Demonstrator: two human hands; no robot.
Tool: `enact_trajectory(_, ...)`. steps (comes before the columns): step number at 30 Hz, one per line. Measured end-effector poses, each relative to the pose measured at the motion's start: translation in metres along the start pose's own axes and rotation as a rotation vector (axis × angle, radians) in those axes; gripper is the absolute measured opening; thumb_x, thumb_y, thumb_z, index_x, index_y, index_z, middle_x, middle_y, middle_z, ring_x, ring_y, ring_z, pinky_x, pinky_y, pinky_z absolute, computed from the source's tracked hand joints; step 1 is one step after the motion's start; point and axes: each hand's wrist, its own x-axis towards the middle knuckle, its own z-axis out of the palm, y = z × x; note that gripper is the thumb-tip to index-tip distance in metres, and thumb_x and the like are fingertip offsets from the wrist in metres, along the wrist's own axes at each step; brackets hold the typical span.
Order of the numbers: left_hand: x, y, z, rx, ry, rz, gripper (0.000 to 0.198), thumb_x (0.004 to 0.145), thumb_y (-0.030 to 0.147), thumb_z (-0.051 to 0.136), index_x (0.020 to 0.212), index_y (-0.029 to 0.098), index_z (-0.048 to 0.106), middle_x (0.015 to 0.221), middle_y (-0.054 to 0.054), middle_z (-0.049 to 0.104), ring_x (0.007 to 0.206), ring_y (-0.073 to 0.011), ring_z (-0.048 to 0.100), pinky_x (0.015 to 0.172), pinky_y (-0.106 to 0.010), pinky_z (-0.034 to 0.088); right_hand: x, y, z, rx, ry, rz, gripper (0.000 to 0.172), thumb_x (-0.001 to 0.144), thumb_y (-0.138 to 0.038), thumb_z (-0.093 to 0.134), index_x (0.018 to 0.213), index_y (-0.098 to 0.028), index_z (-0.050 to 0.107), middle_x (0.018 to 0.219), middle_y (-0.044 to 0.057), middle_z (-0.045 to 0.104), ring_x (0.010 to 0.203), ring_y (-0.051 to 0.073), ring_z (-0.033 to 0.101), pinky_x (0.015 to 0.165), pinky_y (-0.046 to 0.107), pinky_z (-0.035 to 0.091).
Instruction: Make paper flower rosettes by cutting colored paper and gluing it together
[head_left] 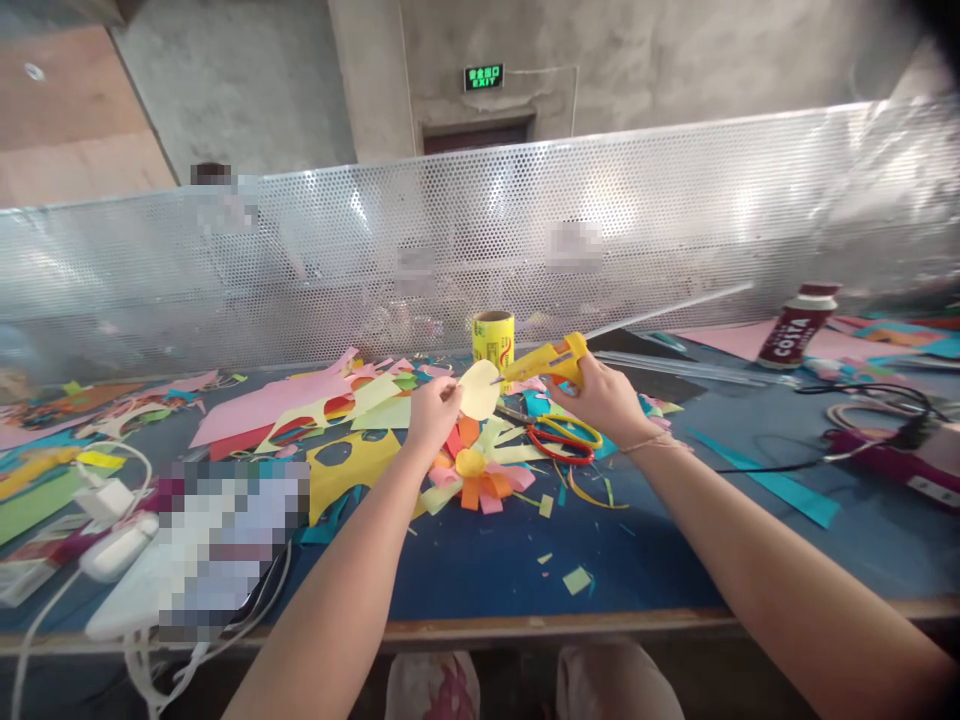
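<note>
My left hand (433,412) pinches a pale yellow paper petal (478,389) and holds it up above the table. My right hand (604,397) grips a yellow glue gun (546,362), whose nozzle points left and touches the petal's right edge. Just below the hands, a paper flower (478,474) of orange, pink and yellow strips lies on the blue table (480,565). Red and yellow scissors (561,437) rest beside the flower, under my right wrist.
Coloured paper sheets and scraps (300,410) litter the left and middle. A yellow tape roll (493,340) stands at the back before a perforated metal screen (480,240). A dark bottle (796,325) stands right, cables (862,420) near it. White chargers (112,545) lie front left.
</note>
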Motion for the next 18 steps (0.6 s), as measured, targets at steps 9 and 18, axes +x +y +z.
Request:
enact_trajectory(9,0.011,-0.025,-0.011,0.494,0.051,0.052,0.014,0.087,0.022,0.041,0.081,0.019,0.054,0.078,-0.008,0.064,0.077,-0.0214,0.059,0.067,-0.028,0.04,-0.015,-0.032,-0.003,-0.079,-0.19,-0.423,0.034,0.081,-0.046,0.044,0.088,-0.015,0.057,0.078,0.008,0.066,0.061,0.017,0.057,0.051,0.027,0.023)
enact_trajectory(18,0.011,-0.036,-0.003,0.445,-0.046,0.072,0.014,0.089,0.024,0.038,0.084,0.02,0.051,0.074,-0.005,0.06,0.071,-0.0199,0.056,0.064,-0.027,0.038,-0.019,-0.038,0.001,-0.074,-0.242,-0.623,0.028,0.084,-0.038,0.041,0.088,-0.015,0.056,0.077,0.008,0.065,0.058,0.015,0.052,0.051,0.028,0.019)
